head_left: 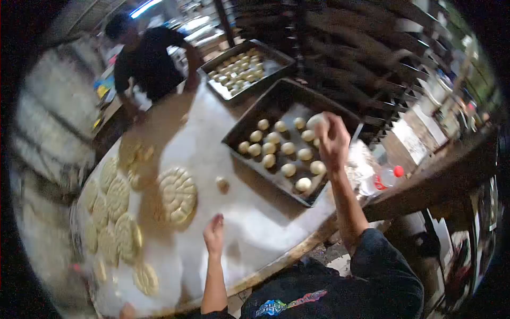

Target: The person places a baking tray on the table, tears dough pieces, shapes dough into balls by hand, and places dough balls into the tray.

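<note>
My right hand [336,142] is over the right side of a deep dark baking tray [249,164], with its fingers closed around a pale dough ball [316,122]. Several round dough balls [288,148] lie spaced out in that tray. Low over the white table [255,212], my left hand [214,234] is blurred, and its finger position is unclear. Just beyond it, a single dough ball [222,184] rests on the tabletop. A large round of dough cut into wedge-like pieces [178,195] lies further left.
Several flattened, scored dough rounds [117,198] cover the table's left side. Behind the near tray stands a second tray [276,66] with rows of dough pieces. A co-worker in a dark shirt [151,64] leans at the far side. A red-capped bottle [387,178] lies at right.
</note>
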{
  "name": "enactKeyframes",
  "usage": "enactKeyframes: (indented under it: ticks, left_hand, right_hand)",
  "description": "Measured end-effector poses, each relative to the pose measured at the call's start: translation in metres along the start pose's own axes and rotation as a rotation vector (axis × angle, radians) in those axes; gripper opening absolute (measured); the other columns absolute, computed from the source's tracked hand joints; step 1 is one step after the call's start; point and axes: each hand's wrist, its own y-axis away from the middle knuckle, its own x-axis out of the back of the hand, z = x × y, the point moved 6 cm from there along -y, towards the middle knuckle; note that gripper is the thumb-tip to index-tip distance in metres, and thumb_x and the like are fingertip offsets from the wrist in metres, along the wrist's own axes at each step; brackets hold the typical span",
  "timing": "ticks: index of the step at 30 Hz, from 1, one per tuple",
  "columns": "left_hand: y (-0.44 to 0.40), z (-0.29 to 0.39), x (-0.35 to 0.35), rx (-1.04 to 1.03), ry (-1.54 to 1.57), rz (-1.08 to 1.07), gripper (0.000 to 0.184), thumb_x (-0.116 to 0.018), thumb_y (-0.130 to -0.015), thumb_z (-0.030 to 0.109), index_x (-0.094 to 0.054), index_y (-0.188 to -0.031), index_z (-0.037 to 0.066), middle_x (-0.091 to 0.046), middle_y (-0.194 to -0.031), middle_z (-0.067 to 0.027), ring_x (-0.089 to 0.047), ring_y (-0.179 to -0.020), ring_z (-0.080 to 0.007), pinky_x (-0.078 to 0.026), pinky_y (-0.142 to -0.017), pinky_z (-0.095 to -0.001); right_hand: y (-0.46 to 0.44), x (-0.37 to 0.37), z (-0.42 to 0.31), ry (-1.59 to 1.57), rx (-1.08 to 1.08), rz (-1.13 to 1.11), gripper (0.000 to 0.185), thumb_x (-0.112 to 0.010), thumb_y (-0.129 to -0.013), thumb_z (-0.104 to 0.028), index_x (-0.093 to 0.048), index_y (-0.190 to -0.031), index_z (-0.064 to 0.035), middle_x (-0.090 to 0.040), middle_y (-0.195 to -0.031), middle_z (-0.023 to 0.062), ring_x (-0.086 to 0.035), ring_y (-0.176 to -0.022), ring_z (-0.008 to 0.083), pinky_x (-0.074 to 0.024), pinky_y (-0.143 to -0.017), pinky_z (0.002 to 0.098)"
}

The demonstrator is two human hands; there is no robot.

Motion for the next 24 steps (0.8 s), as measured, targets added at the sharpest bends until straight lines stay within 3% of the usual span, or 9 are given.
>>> enactKeyframes:
  ticks: [2,3,4,5,9,13,16,19,24]
  left_hand:
    - [0.053,-0.062,0.040,0.096,-0.089,0.070,0.029,-0.057,-0.087,0.015,-0.059,-0.111,-0.002,-0.061,-0.112,-0.0135,-0.057,-0.104,-0.0195,-0.043,-0.091,-0.0301]
    - [0.082,-0.081,0.057,0.117,-0.091,0.120,0.028,-0.058,-0.087,0.015,-0.060,-0.109,-0.002,-0.060,-0.113,-0.0129,-0.057,-0.104,-0.0187,-0.043,-0.091,-0.0300]
    - [0.108,-0.095,0.076,0.138,-0.091,0.200,0.028,-0.058,-0.087,0.015,-0.060,-0.109,-0.002,-0.060,-0.113,-0.0129,-0.057,-0.104,-0.0187,-0.043,-0.091,-0.0300]
    - [0.128,-0.106,0.089,0.171,-0.066,0.241,0.028,-0.058,-0.086,0.016,-0.061,-0.107,-0.002,-0.061,-0.110,-0.0121,-0.057,-0.103,-0.0183,-0.043,-0.090,-0.0298]
    - [0.168,-0.107,0.100,0.180,0.188,0.294,0.026,-0.060,-0.085,0.019,-0.062,-0.100,-0.002,-0.064,-0.101,-0.0087,-0.058,-0.095,-0.0171,-0.045,-0.085,-0.0306]
    - [0.155,-0.106,0.103,0.002,-0.118,0.132,0.023,-0.060,-0.084,0.018,-0.061,-0.097,0.000,-0.064,-0.089,-0.0106,-0.060,-0.083,-0.0175,-0.048,-0.077,-0.0295]
    - [0.144,-0.089,0.130,0.081,-0.122,-0.120,0.020,-0.060,-0.084,0.016,-0.061,-0.095,0.000,-0.063,-0.087,-0.0127,-0.061,-0.082,-0.0181,-0.049,-0.076,-0.0287]
    - [0.134,-0.118,0.180,-0.035,0.017,-0.124,0.016,-0.060,-0.084,0.013,-0.061,-0.094,0.000,-0.064,-0.090,-0.0124,-0.062,-0.082,-0.0188,-0.050,-0.077,-0.0300]
    - [0.157,-0.149,0.305,-0.009,0.091,0.135,0.016,-0.058,-0.087,0.014,-0.062,-0.096,0.002,-0.064,-0.095,-0.0100,-0.061,-0.086,-0.0181,-0.050,-0.077,-0.0310]
  right_hand:
    - [-0.008,-0.053,0.045,0.207,0.205,-0.033,0.027,-0.065,-0.079,-0.018,-0.059,-0.097,0.0022,-0.061,-0.089,0.0171,-0.059,-0.075,0.0245,-0.0470,-0.070,0.0348]
    - [0.003,-0.084,0.071,0.251,0.024,-0.352,0.030,-0.065,-0.079,-0.020,-0.059,-0.098,0.0025,-0.061,-0.089,0.0184,-0.058,-0.076,0.0298,-0.0458,-0.073,0.0385]
    - [0.028,-0.095,0.079,0.247,-0.162,-0.353,0.032,-0.064,-0.080,-0.021,-0.058,-0.099,0.0033,-0.060,-0.093,0.0197,-0.056,-0.081,0.0346,-0.0453,-0.074,0.0402]
    - [0.051,-0.100,0.050,0.258,0.085,-0.220,0.030,-0.063,-0.081,-0.019,-0.057,-0.099,0.0039,-0.059,-0.096,0.0194,-0.055,-0.087,0.0353,-0.0440,-0.076,0.0412]
    - [0.223,-0.147,0.003,0.087,0.238,-0.557,0.020,-0.060,-0.080,-0.011,-0.058,-0.096,-0.0003,-0.058,-0.099,0.0161,-0.052,-0.094,0.0329,-0.0378,-0.088,0.0403]
    - [0.404,-0.174,-0.028,-0.001,0.077,-0.972,0.018,-0.062,-0.077,-0.012,-0.060,-0.094,-0.0070,-0.056,-0.099,0.0126,-0.049,-0.098,0.0294,-0.0346,-0.088,0.0421]
    - [0.457,-0.176,-0.088,0.173,0.354,-1.006,0.016,-0.064,-0.074,-0.015,-0.061,-0.089,-0.0109,-0.055,-0.099,0.0095,-0.047,-0.097,0.0282,-0.0326,-0.086,0.0426]
    - [0.490,-0.200,-0.099,0.295,0.313,-1.027,0.018,-0.064,-0.073,-0.017,-0.062,-0.090,-0.0122,-0.054,-0.098,0.0068,-0.045,-0.096,0.0278,-0.0318,-0.084,0.0412]
    - [0.541,-0.277,-0.149,0.192,0.398,-1.152,0.013,-0.065,-0.074,-0.017,-0.064,-0.086,-0.0127,-0.056,-0.095,0.0061,-0.046,-0.095,0.0277,-0.0328,-0.083,0.0412]
